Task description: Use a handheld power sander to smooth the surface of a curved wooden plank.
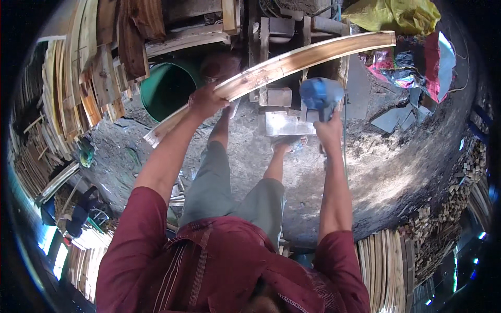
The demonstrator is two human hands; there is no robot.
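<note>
A long, pale wooden plank (282, 68) runs slantwise across the head view, its far end up at the right and its near end low at the left. My left hand (207, 103) is closed around it, left of its middle. In my right hand (329, 130) is a blue handheld power tool (318, 93), gripped by its dark handle. The tool's rounded blue body lies just on my side of the plank's right half; whether the two touch I cannot tell. Its front end is hard to make out.
A green barrel (156, 96) lies open-mouthed beyond my left forearm. Stacked boards (68, 88) fill the left side. Past my feet stands a wooden frame with a pale block (279, 97). A yellow sack (396, 15) lies at far right; a wood pile (438, 229) stands at right.
</note>
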